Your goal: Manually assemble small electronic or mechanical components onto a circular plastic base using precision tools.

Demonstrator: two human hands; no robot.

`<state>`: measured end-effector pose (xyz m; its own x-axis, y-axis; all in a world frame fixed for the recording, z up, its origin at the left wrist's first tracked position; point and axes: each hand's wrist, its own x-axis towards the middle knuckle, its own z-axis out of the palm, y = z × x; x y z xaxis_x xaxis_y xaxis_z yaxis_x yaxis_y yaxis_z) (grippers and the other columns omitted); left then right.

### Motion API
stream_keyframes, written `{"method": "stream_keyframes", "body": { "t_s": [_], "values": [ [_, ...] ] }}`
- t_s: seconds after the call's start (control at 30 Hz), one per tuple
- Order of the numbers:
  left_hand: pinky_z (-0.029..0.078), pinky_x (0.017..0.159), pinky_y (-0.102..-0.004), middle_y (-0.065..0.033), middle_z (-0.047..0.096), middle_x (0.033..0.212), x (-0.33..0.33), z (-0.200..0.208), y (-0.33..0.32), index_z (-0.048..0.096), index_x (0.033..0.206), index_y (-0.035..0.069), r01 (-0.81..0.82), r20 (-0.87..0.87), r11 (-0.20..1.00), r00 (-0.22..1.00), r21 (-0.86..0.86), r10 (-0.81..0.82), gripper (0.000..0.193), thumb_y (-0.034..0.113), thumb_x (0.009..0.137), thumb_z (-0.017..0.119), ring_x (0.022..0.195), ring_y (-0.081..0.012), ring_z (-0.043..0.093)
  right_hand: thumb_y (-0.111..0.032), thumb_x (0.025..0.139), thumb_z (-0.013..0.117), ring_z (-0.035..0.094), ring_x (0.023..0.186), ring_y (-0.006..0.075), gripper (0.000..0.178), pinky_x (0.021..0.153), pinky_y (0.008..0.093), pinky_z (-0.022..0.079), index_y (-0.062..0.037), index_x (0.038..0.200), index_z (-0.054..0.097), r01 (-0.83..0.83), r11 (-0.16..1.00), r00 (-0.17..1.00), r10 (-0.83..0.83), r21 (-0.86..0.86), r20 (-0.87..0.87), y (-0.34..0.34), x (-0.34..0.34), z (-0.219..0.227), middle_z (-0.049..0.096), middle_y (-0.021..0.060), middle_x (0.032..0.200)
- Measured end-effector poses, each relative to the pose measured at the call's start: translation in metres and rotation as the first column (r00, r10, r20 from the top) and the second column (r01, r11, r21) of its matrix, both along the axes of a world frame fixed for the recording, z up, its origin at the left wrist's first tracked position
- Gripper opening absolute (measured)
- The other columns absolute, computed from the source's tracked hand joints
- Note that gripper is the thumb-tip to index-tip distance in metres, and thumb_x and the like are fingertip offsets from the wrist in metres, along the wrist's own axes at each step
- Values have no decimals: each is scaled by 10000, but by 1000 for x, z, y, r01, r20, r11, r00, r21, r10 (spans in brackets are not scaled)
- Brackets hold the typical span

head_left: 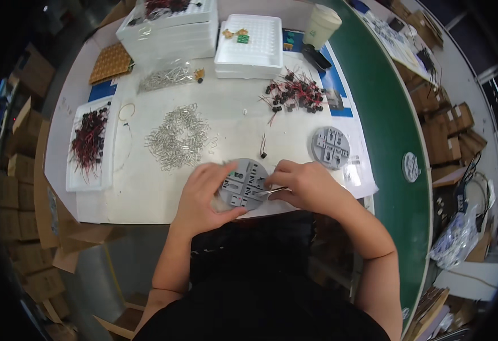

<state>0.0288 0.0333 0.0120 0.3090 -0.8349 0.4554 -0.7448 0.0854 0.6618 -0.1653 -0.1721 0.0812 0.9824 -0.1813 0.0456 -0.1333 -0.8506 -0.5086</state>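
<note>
A round grey fixture plate [242, 184] with slots and small parts in it lies at the table's front edge. My left hand [204, 193] is closed round its left rim, thumb at the lower edge. In my right hand [303, 184] is a pair of metal tweezers [272, 191], pinched between the fingers, with the tips over the plate's right half. Whether the tips grip anything is too small to tell. Just beyond the plate lies a single small black part with red and black wires [263, 154]. A second round grey fixture plate [330, 148] lies to the right.
A pile of metal clips [178, 137] lies left of centre. Wired black parts fill a white tray [92, 145] at left and form a heap [295, 94] at back right. White foam trays [249, 62], a bag of clips [168, 77] and a cup [322, 25] stand behind.
</note>
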Motion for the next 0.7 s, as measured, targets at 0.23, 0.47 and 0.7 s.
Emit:
{"method": "stream_keyframes", "body": {
  "t_s": [0.23, 0.47, 0.7],
  "values": [
    [480, 1031, -446, -109, 681, 1247, -1, 6, 5, 639, 1390, 78, 48, -40, 993, 998, 103, -44, 869, 334, 632, 979, 1167, -360, 592, -166, 884, 813, 716, 831, 334, 199, 735, 434, 564, -82, 1063, 785, 82, 995, 990, -88, 55, 111, -24, 86, -19, 718, 139, 929],
    [473, 1047, -451, -78, 658, 1241, -1, 9, 2, 612, 1430, 123, 27, 15, 991, 999, 128, -29, 890, 425, 664, 949, 1187, -327, 585, -229, 905, 759, 718, 920, 339, 150, 812, 451, 570, -121, 1007, 779, 6, 1000, 998, -7, -10, -60, -16, 162, -40, 707, 117, 969],
    [470, 1067, -474, -96, 653, 1274, -3, 2, 1, 584, 1457, 115, 35, -15, 992, 999, 123, -33, 924, 407, 663, 955, 1207, -338, 579, -173, 916, 736, 727, 912, 327, 135, 799, 437, 571, -103, 1022, 784, 97, 995, 995, -97, 1, 3, -9, 152, -45, 731, 130, 994]
  ]
}}
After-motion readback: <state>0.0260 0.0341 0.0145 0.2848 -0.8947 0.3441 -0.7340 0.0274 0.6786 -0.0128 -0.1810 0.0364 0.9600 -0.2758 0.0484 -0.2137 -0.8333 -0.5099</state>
